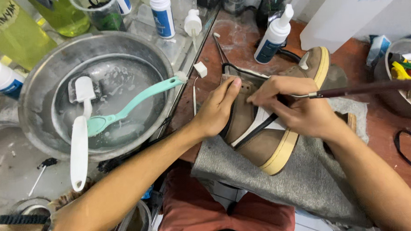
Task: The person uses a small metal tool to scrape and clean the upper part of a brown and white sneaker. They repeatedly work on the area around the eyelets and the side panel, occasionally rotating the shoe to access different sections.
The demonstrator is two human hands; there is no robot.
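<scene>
Sneaker (262, 140) gripped: left hand (214, 113), right hand (302, 109) brushing.

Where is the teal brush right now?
In the head view, left of centre: the teal brush lies across the metal basin, its head on the right rim, beside the white brush.

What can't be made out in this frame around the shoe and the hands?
Head view only:
- The tip of the thin brush is hidden behind the right hand; where it meets the shoe is unseen.
- The shoe's middle is covered by both hands; the left hand hides its collar.
- The brush handle's far end blurs near the right edge.
- The basin holds foamy water that hides its bottom.
</scene>
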